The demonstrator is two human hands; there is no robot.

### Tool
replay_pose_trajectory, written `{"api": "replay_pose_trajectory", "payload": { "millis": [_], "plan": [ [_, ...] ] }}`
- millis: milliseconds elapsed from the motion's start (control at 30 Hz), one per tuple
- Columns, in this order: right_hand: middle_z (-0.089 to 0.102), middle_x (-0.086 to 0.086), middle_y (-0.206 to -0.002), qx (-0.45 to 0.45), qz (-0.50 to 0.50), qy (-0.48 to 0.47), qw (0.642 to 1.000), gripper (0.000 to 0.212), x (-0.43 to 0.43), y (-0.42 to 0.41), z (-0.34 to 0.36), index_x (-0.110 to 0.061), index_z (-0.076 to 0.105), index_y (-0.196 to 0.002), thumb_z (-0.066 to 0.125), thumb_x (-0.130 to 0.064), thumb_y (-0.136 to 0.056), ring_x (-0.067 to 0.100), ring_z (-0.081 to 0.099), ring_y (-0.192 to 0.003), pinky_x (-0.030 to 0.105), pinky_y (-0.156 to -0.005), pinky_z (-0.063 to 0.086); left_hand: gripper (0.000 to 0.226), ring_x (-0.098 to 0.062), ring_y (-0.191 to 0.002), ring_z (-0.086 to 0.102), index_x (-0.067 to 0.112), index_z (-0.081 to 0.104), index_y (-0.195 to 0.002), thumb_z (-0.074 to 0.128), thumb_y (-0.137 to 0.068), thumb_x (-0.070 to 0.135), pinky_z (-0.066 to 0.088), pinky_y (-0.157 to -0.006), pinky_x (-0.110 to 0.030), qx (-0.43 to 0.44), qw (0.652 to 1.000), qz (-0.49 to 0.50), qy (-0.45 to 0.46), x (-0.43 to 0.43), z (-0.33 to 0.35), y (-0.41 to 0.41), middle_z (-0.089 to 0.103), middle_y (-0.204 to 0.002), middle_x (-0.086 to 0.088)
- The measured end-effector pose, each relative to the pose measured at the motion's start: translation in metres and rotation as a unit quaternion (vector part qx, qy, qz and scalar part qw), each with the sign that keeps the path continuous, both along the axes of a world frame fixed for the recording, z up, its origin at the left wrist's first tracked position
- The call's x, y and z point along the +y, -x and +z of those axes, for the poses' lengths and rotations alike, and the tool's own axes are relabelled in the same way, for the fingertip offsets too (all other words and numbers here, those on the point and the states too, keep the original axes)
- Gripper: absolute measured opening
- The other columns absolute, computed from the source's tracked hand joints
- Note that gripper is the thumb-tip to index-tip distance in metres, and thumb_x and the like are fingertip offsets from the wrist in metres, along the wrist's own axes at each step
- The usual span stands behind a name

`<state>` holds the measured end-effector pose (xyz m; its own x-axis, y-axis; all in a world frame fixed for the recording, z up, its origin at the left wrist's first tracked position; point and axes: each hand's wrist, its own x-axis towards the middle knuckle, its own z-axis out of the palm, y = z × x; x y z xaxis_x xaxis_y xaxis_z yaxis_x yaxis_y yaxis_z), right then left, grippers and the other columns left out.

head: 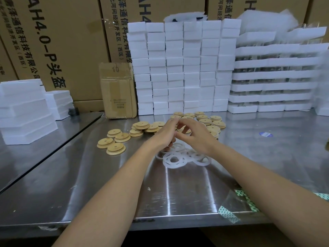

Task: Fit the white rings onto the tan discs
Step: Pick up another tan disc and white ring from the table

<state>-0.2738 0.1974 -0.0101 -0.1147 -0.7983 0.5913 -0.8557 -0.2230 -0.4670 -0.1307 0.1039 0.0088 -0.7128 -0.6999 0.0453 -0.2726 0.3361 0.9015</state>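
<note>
The big carton in the upper left of the frame carries bold black print turned on its side: "AH4.0-P头盔", and beside it smaller lines, "泽通信科技有限公司" and "经济开发区(西区)". The carton at upper centre repeats "泽通信科技有限公" and "河间经济开发区(西区)", with "AH4" partly hidden. The small carton standing on the counter bears "10" near its top; its printed label is too small to read, as is the round blue sticker at right.
</note>
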Motion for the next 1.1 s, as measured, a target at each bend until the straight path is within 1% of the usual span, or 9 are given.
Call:
{"api": "replay_pose_trajectory", "payload": {
  "millis": [100,200,267,433,533,667,833,1000,1100],
  "plan": [
    [0.067,-0.02,-0.113,-0.026,0.011,0.005,1.0,0.038,0.001,-0.003,0.0,-0.039,0.064,-0.125,0.066,-0.055,-0.091,0.005,0.066,-0.099,0.028,-0.082,0.055,0.042,-0.019,-0.066,0.042,0.039,0.054,-0.091,0.026,-0.091,0.069,0.041,-0.065,-0.034,-0.001,1.0,0.002,-0.001,0.0,0.0,0.0,0.044,-0.056,0.012],
    [0.068,-0.021,-0.11,-0.043,0.013,0.009,0.999,0.04,0.002,-0.004,-0.001,-0.042,0.062,-0.124,0.067,-0.057,-0.087,0.004,0.066,-0.099,0.026,-0.083,0.055,0.032,-0.017,-0.068,0.049,0.05,0.051,-0.093,0.026,-0.09,0.07,0.045,-0.066,-0.035,-0.006,0.999,-0.004,0.031,0.0,-0.001,0.001,0.054,-0.069,0.013],
    [0.068,-0.021,-0.107,-0.042,0.009,0.011,0.999,0.04,0.002,-0.004,-0.001,-0.042,0.06,-0.122,0.068,-0.055,-0.086,0.004,0.066,-0.097,0.026,-0.083,0.055,0.032,-0.015,-0.071,0.055,0.051,0.05,-0.103,0.028,-0.092,0.072,0.047,-0.066,-0.035,-0.015,0.998,-0.008,0.052,0.0,-0.002,0.002,0.056,-0.084,0.012],
    [0.069,-0.019,-0.101,-0.048,-0.013,0.005,0.999,0.037,-0.002,0.002,-0.002,-0.041,0.059,-0.112,0.073,-0.053,-0.08,0.005,0.067,-0.09,0.034,-0.082,0.058,0.058,-0.003,-0.08,0.055,0.049,0.044,-0.138,0.024,-0.097,0.085,0.044,-0.07,-0.031,-0.016,0.993,-0.016,0.116,0.002,-0.007,0.0,0.059,-0.104,0.02],
    [0.07,-0.021,-0.1,-0.052,-0.026,-0.001,0.998,0.04,-0.003,0.004,-0.003,-0.041,0.059,-0.114,0.074,-0.055,-0.079,0.005,0.067,-0.088,0.035,-0.082,0.058,0.049,0.0,-0.086,0.058,0.046,0.05,-0.134,0.025,-0.104,0.075,0.042,-0.071,-0.027,0.0,0.989,-0.005,0.149,0.003,-0.009,0.001,0.063,-0.107,0.02],
    [0.07,-0.023,-0.098,-0.064,-0.034,-0.001,0.997,0.042,-0.003,0.007,-0.004,-0.042,0.059,-0.112,0.075,-0.058,-0.077,0.007,0.068,-0.086,0.036,-0.082,0.059,0.034,-0.013,-0.103,0.064,0.039,0.059,-0.117,0.037,-0.105,0.062,0.049,-0.084,-0.036,0.021,0.983,0.023,0.182,-0.005,-0.012,0.005,0.07,-0.111,0.007],
    [0.07,-0.018,-0.096,-0.048,-0.049,-0.02,0.997,0.053,-0.003,0.009,-0.005,-0.043,0.057,-0.118,0.072,-0.06,-0.07,0.003,0.067,-0.081,0.038,-0.081,0.059,0.075,-0.019,-0.115,0.064,0.044,0.056,-0.14,0.046,-0.078,0.084,0.056,-0.099,-0.046,-0.01,0.972,0.045,0.232,-0.006,-0.011,0.002,0.066,-0.127,0.003],
    [0.068,-0.016,-0.084,-0.042,-0.052,-0.033,0.997,0.057,-0.004,0.011,-0.006,-0.043,0.056,-0.12,0.068,-0.058,-0.066,0.002,0.064,-0.077,0.035,-0.073,0.056,0.075,-0.02,-0.126,0.061,0.048,0.05,-0.149,0.054,-0.083,0.084,0.053,-0.106,-0.048,-0.037,0.967,0.026,0.253,-0.008,-0.013,-0.001,0.065,-0.139,0.006],
    [0.068,-0.019,-0.08,-0.052,-0.041,-0.025,0.998,0.058,-0.003,0.01,-0.006,-0.046,0.055,-0.125,0.068,-0.056,-0.069,0.0,0.066,-0.076,0.025,-0.07,0.05,0.08,-0.02,-0.121,0.063,0.046,0.052,-0.148,0.047,-0.081,0.089,0.054,-0.103,-0.049,-0.023,0.966,0.041,0.254,-0.006,-0.011,-0.001,0.068,-0.133,0.006]
  ]
}}
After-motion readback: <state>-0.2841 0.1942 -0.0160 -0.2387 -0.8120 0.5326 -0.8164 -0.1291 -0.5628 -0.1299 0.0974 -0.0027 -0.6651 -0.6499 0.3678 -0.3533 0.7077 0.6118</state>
